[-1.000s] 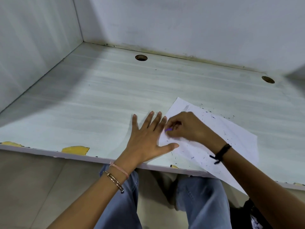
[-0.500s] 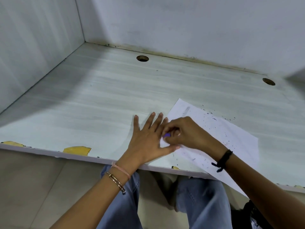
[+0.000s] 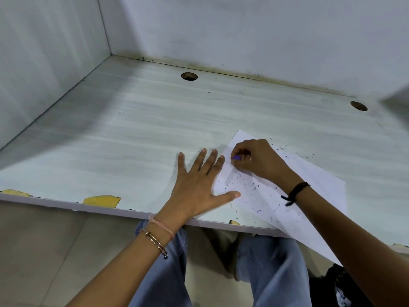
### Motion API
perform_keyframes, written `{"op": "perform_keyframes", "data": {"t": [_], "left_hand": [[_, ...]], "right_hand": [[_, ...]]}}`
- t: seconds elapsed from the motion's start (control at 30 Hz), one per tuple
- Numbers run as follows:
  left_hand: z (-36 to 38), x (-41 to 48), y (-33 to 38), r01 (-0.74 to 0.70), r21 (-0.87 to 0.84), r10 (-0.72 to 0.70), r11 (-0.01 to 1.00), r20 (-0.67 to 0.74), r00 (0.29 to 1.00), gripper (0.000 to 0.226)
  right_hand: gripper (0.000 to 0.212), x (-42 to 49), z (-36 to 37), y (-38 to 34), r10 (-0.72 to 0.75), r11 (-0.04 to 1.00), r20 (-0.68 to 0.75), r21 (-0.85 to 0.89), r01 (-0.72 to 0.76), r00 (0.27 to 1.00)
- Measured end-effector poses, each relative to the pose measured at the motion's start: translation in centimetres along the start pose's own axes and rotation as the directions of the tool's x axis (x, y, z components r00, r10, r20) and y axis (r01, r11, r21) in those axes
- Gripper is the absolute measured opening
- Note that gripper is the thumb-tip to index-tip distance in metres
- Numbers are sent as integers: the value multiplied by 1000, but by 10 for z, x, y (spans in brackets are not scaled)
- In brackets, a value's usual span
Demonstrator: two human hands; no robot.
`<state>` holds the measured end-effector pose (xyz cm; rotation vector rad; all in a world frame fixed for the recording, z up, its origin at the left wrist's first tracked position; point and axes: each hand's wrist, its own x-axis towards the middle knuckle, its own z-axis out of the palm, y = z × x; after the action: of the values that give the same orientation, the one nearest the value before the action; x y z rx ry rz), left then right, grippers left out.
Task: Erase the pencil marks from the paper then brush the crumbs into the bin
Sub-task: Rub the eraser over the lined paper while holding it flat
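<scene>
Left hand [image 3: 197, 182] lies flat, pinning the paper [image 3: 309, 196]; right hand [image 3: 259, 160] pinches the eraser [image 3: 236, 157]. Paper overhangs the bench [image 3: 132, 134], so hard rubbing might crumple it or scatter the crumbs [image 3: 254, 187] tbh.

The paper [image 3: 309, 191] lies on the desk's [image 3: 132, 134] right, overhanging its near edge.

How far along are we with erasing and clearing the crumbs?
Done: dark eraser crumbs strewn across the white paper sheet show much rubbing. In hand: the right hand pinches a small purple eraser near the sheet's far corner; the flat left hand steadies it. Left: crumbs unswept, no bin in view.
</scene>
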<state>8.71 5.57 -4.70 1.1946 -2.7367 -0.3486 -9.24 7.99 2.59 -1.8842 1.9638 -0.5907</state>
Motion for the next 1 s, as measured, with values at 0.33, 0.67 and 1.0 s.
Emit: {"op": "perform_keyframes", "data": {"t": [0.33,0.67,1.0], "left_hand": [[0,0,0,0,2,0,1000,-1,1000,98],[1,0,0,2,10,-2,1000,-2,1000,99],[0,0,0,0,7,0,1000,-2,1000,98]], "right_hand": [[8,-2,5,0,-67,997,61,40,64,996],[7,-7,5,3,-97,995,137,18,95,986],[8,-9,12,-4,-89,993,141,84,77,986]]}}
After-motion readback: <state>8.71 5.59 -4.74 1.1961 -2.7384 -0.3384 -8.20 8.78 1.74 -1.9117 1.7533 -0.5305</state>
